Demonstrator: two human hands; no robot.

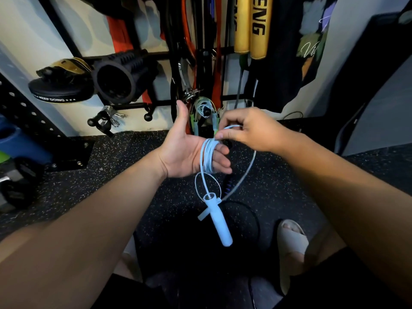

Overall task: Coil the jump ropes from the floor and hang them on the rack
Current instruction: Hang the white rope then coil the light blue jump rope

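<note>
Several loops of thin pale blue plastic jump rope (208,157) sit round the fingers of my left hand (185,150)
That hand is spread palm up; my right hand (249,130), just above its fingertips, pinches the free strand. The pale blue tubular handle (217,219) dangles below the left hand, long axis near upright, so the right hand should lay the next wrap

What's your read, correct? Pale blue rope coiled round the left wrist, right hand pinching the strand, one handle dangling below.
One point wrong: the head view shows the pale blue rope coiled round fingers of the left hand, not the wrist; right hand pinching the strand, one handle dangling below.
</note>
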